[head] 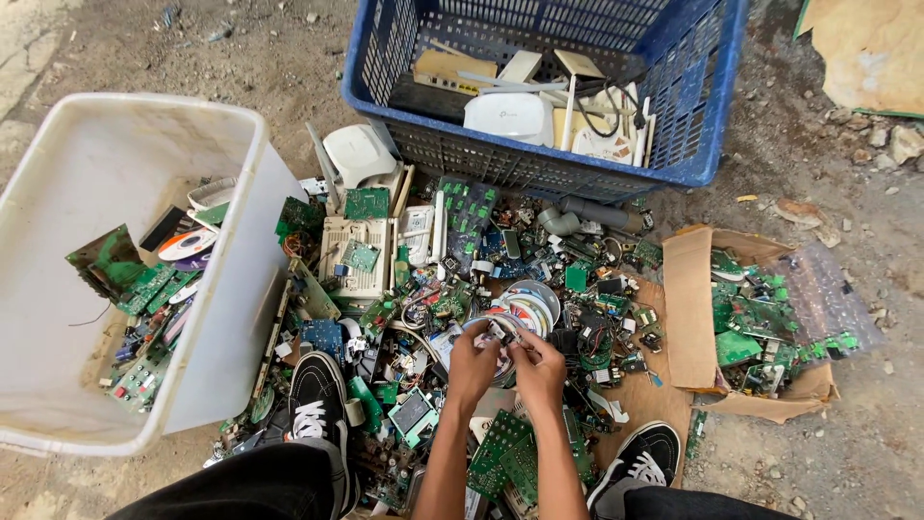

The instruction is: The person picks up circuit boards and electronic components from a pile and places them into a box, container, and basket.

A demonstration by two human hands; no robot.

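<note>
1. A small electronic part (501,330), pale with dark bits, is held between the two hands above the middle of the scrap pile, near the person; its exact kind cannot be told.
2. The left hand (472,366) is closed in a pinch on the part's left side, and the right hand (539,371) is pinched on its right side, apparently so that it is steadied from both ends.
3. A stack of shiny discs (527,306) is seen just beyond the hands, among green circuit boards (505,453) spread on the ground.
4. A white tub (231,289), partly filled with boards, is tilted at the left, its mouth turned to the pile, likely for easy reach.
5. A blue crate (539,164) of pale router casings stands at the far side, and a torn cardboard box (688,308) of boards lies at the right.
6. Black shoes (318,404) are planted at both sides of the hands.
</note>
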